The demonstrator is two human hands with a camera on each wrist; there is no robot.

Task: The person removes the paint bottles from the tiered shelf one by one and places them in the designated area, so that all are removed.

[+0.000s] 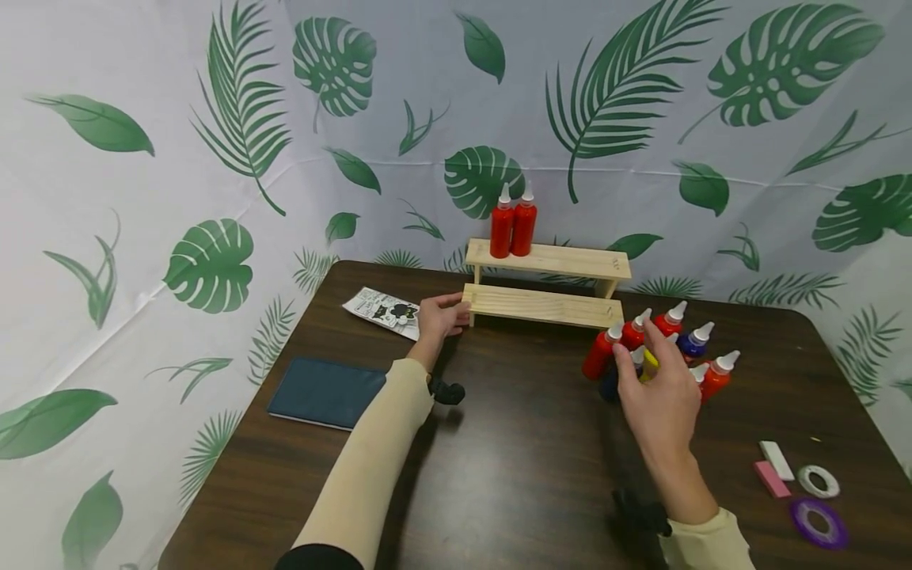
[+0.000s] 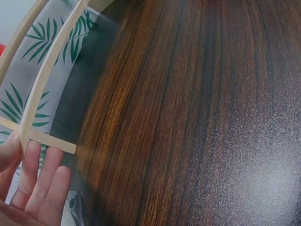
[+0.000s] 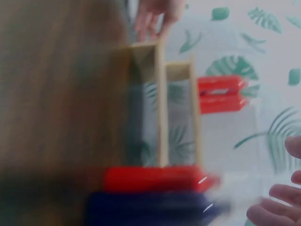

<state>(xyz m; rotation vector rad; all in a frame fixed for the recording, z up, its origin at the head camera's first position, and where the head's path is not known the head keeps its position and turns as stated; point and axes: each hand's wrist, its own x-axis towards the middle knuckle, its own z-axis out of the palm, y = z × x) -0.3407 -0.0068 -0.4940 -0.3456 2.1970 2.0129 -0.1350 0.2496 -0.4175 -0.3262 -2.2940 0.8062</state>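
Observation:
A two-tier wooden stand (image 1: pixel 545 305) stands at the back of the table, with two red squeeze bottles (image 1: pixel 513 226) upright on its top tier. At its left end my left hand (image 1: pixel 440 317) pinches the lower board between thumb and fingers; the left wrist view shows the board's end (image 2: pixel 28 117) in that hold. Over a cluster of squeeze bottles at the stand's right hovers my right hand (image 1: pixel 663 396), thumb and fingers spread. The cluster has red bottles (image 1: pixel 600 356), a blue one (image 1: pixel 693 344) and a yellow one, partly hidden by the hand. In the blurred right wrist view, my fingers (image 3: pixel 277 202) hold nothing.
A black-and-white printed packet (image 1: pixel 381 309) lies left of the stand, with a dark blue notebook (image 1: pixel 324 392) nearer. At the right lie a white block (image 1: pixel 777 459), a pink block (image 1: pixel 772 480), a white tape roll (image 1: pixel 805 481) and a purple tape roll (image 1: pixel 799 522). A leaf-print cloth hangs behind.

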